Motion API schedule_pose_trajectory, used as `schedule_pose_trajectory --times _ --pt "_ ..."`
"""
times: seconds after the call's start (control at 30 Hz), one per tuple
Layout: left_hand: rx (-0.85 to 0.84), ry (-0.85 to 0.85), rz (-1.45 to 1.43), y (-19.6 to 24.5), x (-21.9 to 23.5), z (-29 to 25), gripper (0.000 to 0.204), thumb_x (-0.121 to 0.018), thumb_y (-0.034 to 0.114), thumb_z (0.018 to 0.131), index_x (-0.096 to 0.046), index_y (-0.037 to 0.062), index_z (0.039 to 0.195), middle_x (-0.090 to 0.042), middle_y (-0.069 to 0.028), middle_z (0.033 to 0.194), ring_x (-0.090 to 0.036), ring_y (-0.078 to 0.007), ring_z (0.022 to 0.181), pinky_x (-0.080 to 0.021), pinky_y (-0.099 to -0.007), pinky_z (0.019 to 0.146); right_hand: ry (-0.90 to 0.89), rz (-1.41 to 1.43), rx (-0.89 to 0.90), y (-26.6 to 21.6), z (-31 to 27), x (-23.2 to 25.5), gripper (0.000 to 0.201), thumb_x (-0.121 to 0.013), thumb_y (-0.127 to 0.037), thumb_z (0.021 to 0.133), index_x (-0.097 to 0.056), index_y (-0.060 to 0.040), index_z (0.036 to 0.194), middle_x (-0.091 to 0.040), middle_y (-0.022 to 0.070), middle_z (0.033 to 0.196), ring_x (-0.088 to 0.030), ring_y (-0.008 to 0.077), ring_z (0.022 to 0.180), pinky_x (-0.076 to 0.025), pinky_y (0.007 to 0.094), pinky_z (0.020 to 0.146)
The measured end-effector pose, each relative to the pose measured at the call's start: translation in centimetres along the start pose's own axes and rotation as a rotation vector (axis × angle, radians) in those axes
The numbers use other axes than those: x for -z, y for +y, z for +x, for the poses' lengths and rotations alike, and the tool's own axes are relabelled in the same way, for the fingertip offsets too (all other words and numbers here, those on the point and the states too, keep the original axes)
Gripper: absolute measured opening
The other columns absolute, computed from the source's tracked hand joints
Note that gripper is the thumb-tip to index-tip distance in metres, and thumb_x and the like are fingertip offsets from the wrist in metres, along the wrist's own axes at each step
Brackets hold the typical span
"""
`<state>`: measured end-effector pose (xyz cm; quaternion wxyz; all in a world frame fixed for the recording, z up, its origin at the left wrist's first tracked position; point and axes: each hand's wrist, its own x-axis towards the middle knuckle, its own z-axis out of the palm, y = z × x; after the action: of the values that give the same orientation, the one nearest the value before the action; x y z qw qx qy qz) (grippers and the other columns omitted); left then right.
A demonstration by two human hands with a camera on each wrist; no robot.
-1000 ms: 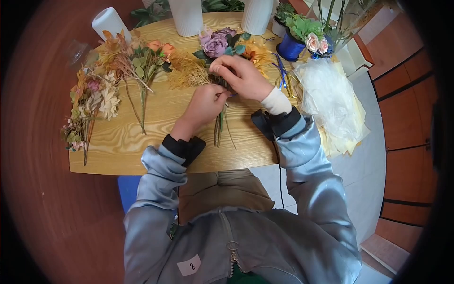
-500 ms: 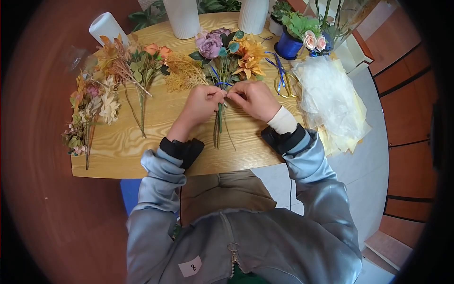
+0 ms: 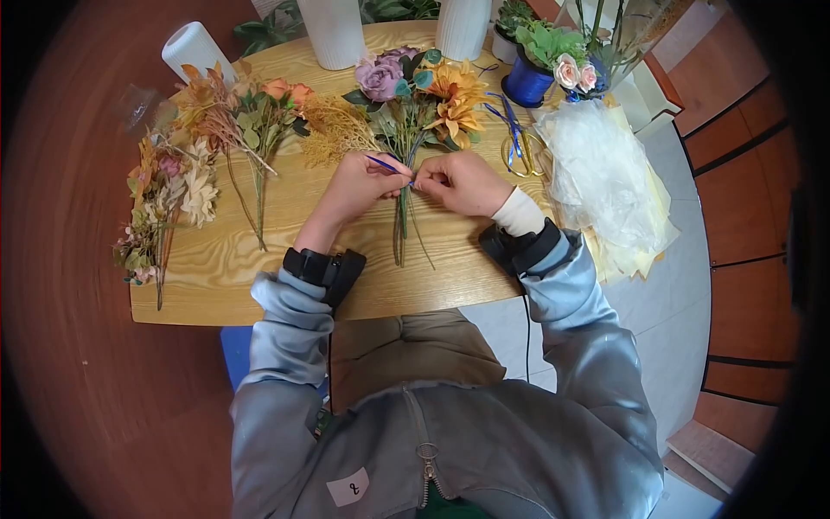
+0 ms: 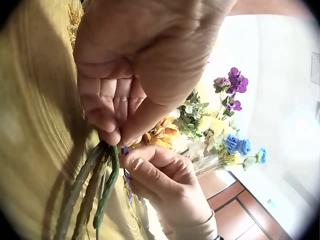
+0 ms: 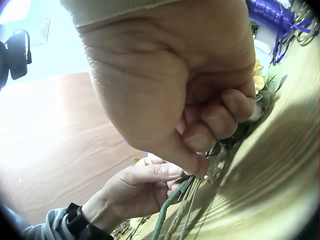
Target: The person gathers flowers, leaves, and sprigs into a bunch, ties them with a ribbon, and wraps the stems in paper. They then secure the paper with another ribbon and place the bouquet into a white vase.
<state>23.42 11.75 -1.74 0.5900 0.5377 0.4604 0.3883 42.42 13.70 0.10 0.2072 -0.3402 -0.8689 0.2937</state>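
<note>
A bunch of artificial flowers lies on the table, with purple roses, orange flowers and green stems pointing toward me. My left hand pinches a thin blue ribbon between thumb and forefinger at the stems; one piece of it crosses over the hand. From the other side my right hand pinches the ribbon too, thumb against forefinger, its other fingers curled. The fingertips of both hands meet just over the stems, shown close in the left wrist view beside the green stem. The fingers hide most of the ribbon at the stems.
Gold-handled scissors lie right of the bunch, by a blue ribbon spool. Clear and pale wrapping sheets cover the right edge. Loose flower stems lie at left; white vases stand at the back.
My right hand has come down from above the flowers to the stems beside my left hand. The ribbon loop seen over the stems has drawn down to the fingertips.
</note>
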Motion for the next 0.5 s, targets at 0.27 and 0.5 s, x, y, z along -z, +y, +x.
schedule_pose_trajectory --times 0.27,0.5 --pt "-0.027 0.003 0.066 0.4 -0.2 -0.1 0.008 -0.064 -0.001 0.071 -0.063 -0.001 0.079 -0.062 -0.0037 0.071 -0.055 -0.0067 0.063 -0.045 -0.0191 0.057 0.12 0.157 0.048 0.5 1.1 -0.2 0.009 -0.061 -0.009 0.073 -0.062 -0.0047 0.081 -0.055 0.0056 0.065 -0.05 0.0121 0.055 -0.039 0.0245 0.05" --pt "-0.404 0.026 0.671 2.0 -0.4 -0.8 0.008 -0.062 -0.002 0.068 -0.063 0.0028 0.074 -0.061 -0.0043 0.071 -0.057 -0.0125 0.064 -0.045 -0.023 0.059 0.042 0.097 0.101 0.6 1.7 0.3 0.013 -0.062 -0.01 0.066 -0.061 -0.0045 0.078 -0.057 0.0088 0.074 -0.056 0.0222 0.063 -0.044 0.0293 0.056"
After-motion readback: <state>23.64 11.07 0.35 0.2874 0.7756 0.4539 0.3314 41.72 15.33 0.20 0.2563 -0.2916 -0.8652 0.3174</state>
